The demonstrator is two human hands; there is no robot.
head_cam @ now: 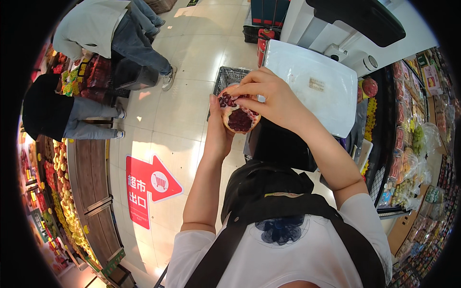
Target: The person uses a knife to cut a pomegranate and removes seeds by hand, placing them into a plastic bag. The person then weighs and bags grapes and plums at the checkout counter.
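Note:
An opened pomegranate (pixel 240 120) with dark red seeds and pale membrane is held up in front of me. My left hand (pixel 218 135) grips it from the left and below, its thumb along the rind. Over the upper part bends my right hand (pixel 268 97), fingertips and thumb touching the fruit's exposed inside; whether they pinch a piece cannot be told. Beneath the fruit is a black plastic basket (pixel 227 75). Right of it lies a white, plastic-covered tray-like surface (pixel 306 72) bearing a small label.
Two people stand at the left by a produce display (pixel 65 187). A red fire extinguisher (pixel 262 46) stands behind the basket. Refrigerated shelves with packed fruit (pixel 399 133) run along the right. A red arrow sign (pixel 151 187) is on the tiled floor. A black screen (pixel 360 18) overhangs the top right.

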